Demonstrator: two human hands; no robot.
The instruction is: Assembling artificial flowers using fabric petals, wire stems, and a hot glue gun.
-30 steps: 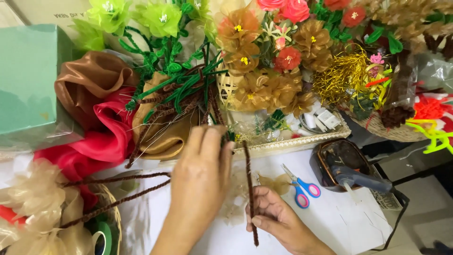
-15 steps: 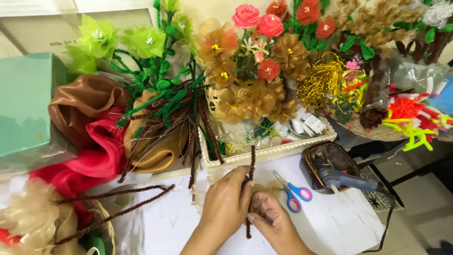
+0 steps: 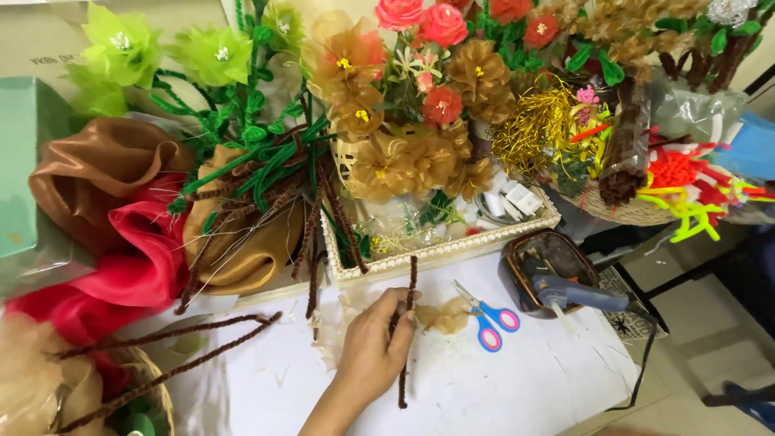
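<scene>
You are looking down at a white table (image 3: 517, 387) crowded with craft supplies; a strip of pale tiled floor (image 3: 710, 355) shows past its right edge. Take the small scissors with blue and pink handles (image 3: 488, 319), lying flat on the white surface, as your landmark.

Behind the scissors sits a shallow white tray with a beaded rim (image 3: 452, 246), filled with handmade fabric flowers in gold, red and pink. To the right of the scissors a glue gun (image 3: 577, 292) rests on a dark pouch at the table's edge. Far behind and to the right is a woven basket (image 3: 622, 211) holding bright pipe cleaners. Well to the left of the scissors lie bundles of brown and red sheer fabric (image 3: 121, 234), with green fabric flowers behind them and several loose brown stems across the table.

Just left of the scissors, one of your hands (image 3: 373, 349) comes up from the bottom edge; from this view you cannot tell for certain which hand it is, though it reads as your left. Its fingers (image 3: 397, 311) are curled closed around a long brown pipe cleaner (image 3: 408, 295), pinching it near the middle. The pipe cleaner stands nearly upright, its top reaching toward the tray rim, its lower end hanging below your palm. A scrap of gold sheer fabric (image 3: 444, 315) lies between your fingers and the scissors. Your other hand is out of sight.
</scene>
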